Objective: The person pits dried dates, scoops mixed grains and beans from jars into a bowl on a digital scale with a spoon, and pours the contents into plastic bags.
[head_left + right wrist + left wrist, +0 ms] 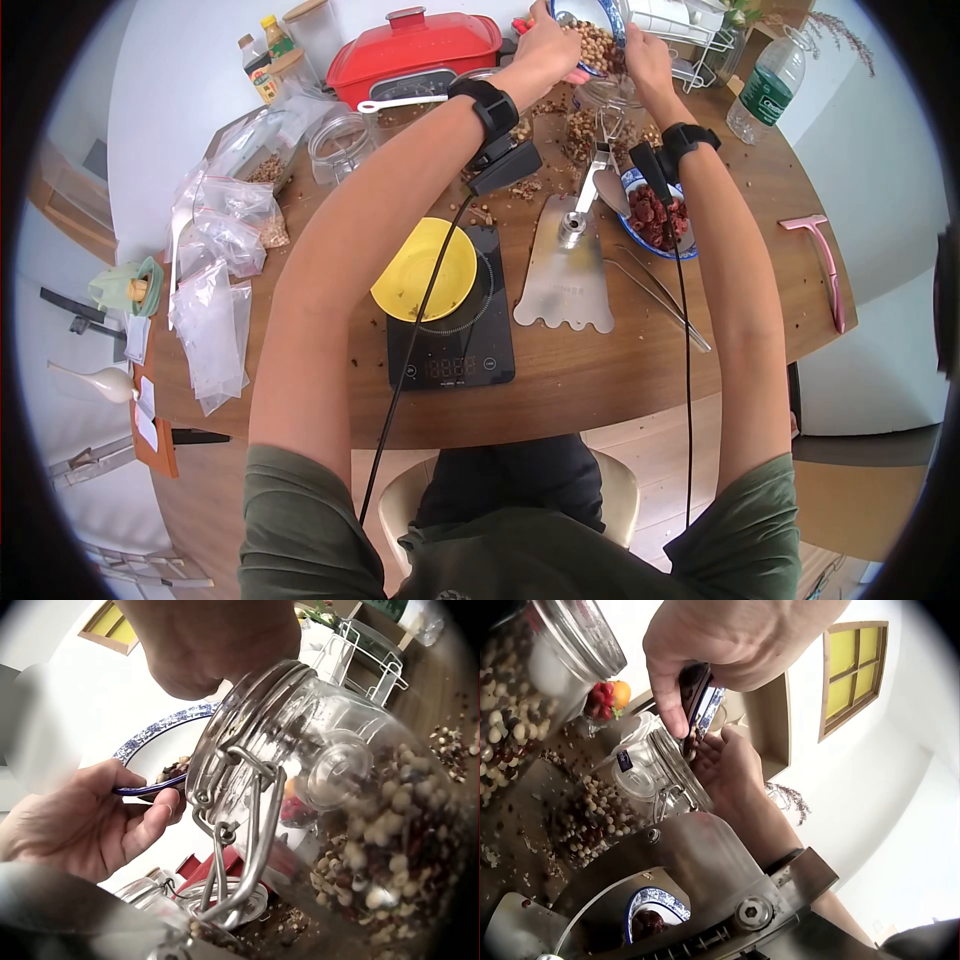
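Note:
Up at the far side of the table, my left hand (548, 52) grips a blue-rimmed white bowl (133, 742) with its thumb over the rim. My right hand (650, 72) holds the bowl's right side, its fingers partly hidden in each view. Mixed beans (598, 48) lie in the tilted bowl, whose low edge is right at the mouth of a clip-top glass jar (352, 742). More mixed beans and grains (375, 847) fill the lower part of this jar. From the left wrist, a second jar of beans (514, 712) shows close by.
Nearer me are a yellow bowl (425, 270) on a black scale (450, 365), a scalloped metal plate (565, 285), tweezers (665, 305) and a bowl of dark red pieces (655, 215). Plastic bags (215, 320) lie left; a red cooker (415, 50) stands behind, a bottle (765, 95) right.

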